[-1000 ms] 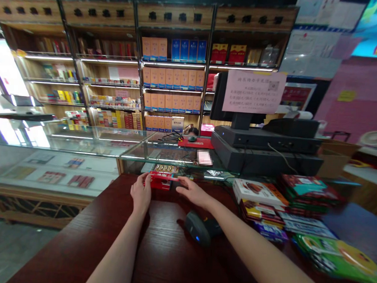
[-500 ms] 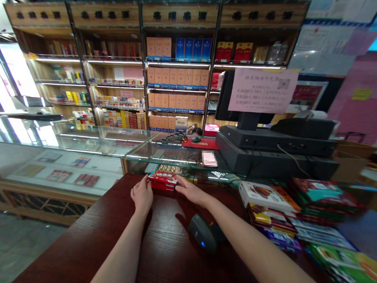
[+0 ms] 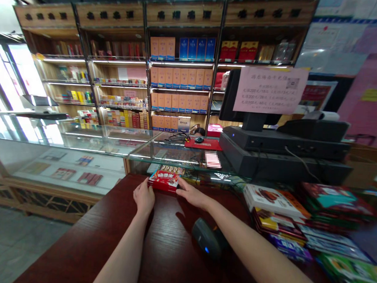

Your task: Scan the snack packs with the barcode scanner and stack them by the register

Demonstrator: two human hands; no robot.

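Note:
A short stack of red printed snack boxes (image 3: 163,180) lies at the far end of the dark red wooden table, against the glass counter. My left hand (image 3: 144,196) grips the stack's left side, fingers bent around its edge. On the opposite side, my right hand (image 3: 190,193) presses its fingers and thumb to the right end. Between them the boxes lie flat, one upon another. A black barcode scanner (image 3: 207,239) with a blue light rests on the table near my right forearm.
Stacked packaged snacks (image 3: 277,202) line the table's right side. Behind them stands a black cash register (image 3: 278,155) with a monitor and pink sign (image 3: 268,90). The glass display counter (image 3: 139,147) runs along the back, with a mouse (image 3: 199,139) on a red mat.
The top red box, earlier sitting askew with a gap below, now lies level and lined up on the stack. Both hands remain at its sides. The view has turned slightly left.

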